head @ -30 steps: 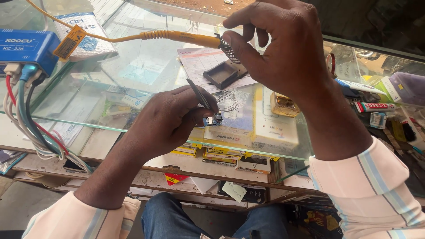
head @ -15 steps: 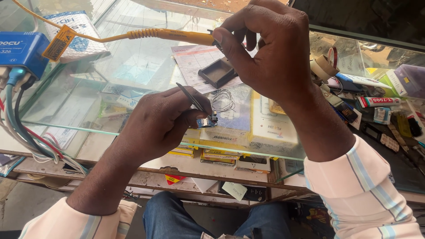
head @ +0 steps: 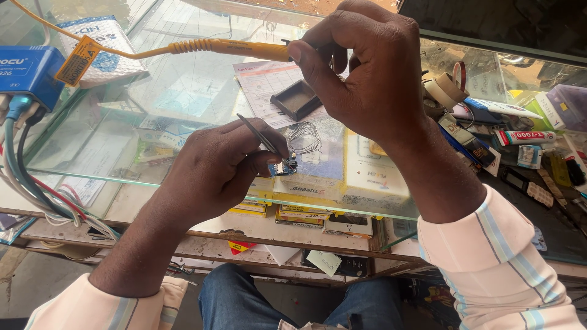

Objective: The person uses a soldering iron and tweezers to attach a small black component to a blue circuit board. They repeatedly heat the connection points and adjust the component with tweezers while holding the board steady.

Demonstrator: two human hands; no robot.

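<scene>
- A glass worktop [head: 183,116] over a display case fills the view, strewn with papers, tubes and small parts; the landmark here is the small blue circuit board [head: 285,166].
- The left hand [head: 214,165] has its grip pressed together on thin metal tweezers [head: 260,135], whose tips pin the board just above the glass.
- A loose coil of thin wire [head: 304,137] lies just behind the board, a black tray [head: 296,99] farther behind.
- The right hand [head: 367,73], above and behind the board, pinches a yellow-handled soldering iron [head: 244,49]; its tip is hidden.
- Judged: keep the tweezers steady, rest the wrist, and touch only the joint briefly.
</scene>
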